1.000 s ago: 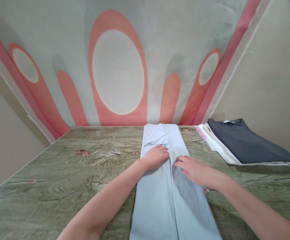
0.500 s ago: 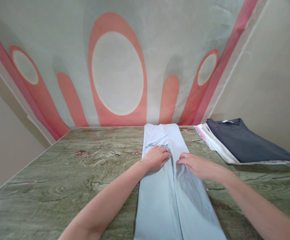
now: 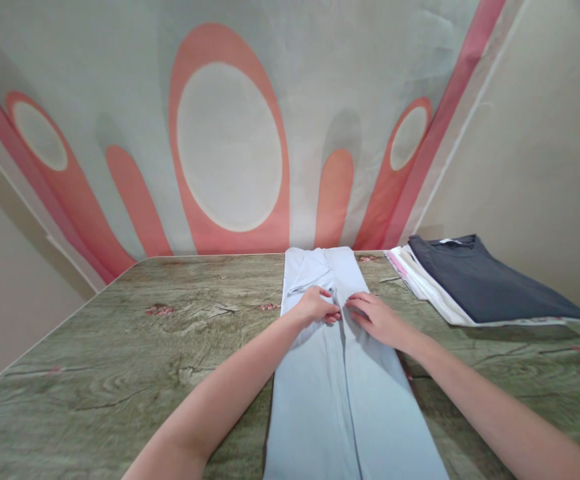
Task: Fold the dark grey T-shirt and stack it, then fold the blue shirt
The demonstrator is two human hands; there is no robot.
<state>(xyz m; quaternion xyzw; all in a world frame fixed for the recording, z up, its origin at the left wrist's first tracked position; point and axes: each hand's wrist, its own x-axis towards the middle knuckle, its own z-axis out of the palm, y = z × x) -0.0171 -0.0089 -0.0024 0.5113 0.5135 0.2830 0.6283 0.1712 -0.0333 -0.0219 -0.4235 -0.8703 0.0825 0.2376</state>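
Observation:
A long pale blue folded garment (image 3: 340, 393) lies lengthwise down the middle of the wood-grain table (image 3: 135, 347), reaching from the far edge to the near edge. My left hand (image 3: 316, 306) rests on it near the far end, fingers curled and pressing the cloth by the centre seam. My right hand (image 3: 374, 317) lies flat on the cloth just right of that seam, fingers stretched toward the left hand. The fingertips of both hands almost meet. A small folded flap of the garment shows just beyond my left hand.
At the back right of the table sits a stack of folded clothes: a dark grey shirt (image 3: 485, 283) on top of white pieces (image 3: 430, 293). A wall hanging with orange ovals (image 3: 230, 153) stands behind the table.
Both hands have slid away from me along the garment toward its far end and come closer together at the centre seam. The garment has barely shifted.

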